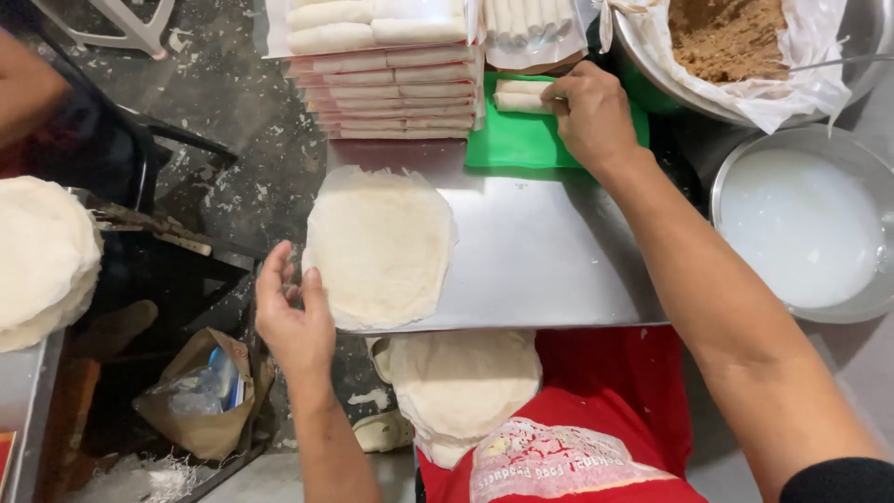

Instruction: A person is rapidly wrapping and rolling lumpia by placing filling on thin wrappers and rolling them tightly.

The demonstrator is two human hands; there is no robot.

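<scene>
on a steel table (549,270), set over a dark, flour-spattered floor (233,102), a round wrapper (380,244) is laid flat at the left edge. a green board (521,140) is placed at the far side, with stacked trays (396,93) of pale rolls beside it. at the far left a second pile of wrappers (42,251) is seen on another surface, and a paper bag (200,396) with plastic inside is seen on the floor below.

a further stack of wrappers (461,382) is partly hidden under the table edge, against a red shirt (577,438). both bowls are cut off by the frame, as is a chair leg at top left.

a lined bowl (838,74) is filled with brown crumbly filling (731,33); a steel bowl (866,168) is filled with milky white liquid (801,228).

the left hand (296,321) is held open, fingers loosely spread, at the wrapper's near-left rim; nothing is gripped. the right hand (591,116) is curled over a finished roll (521,97) on the board, fingertips closed on its end.
</scene>
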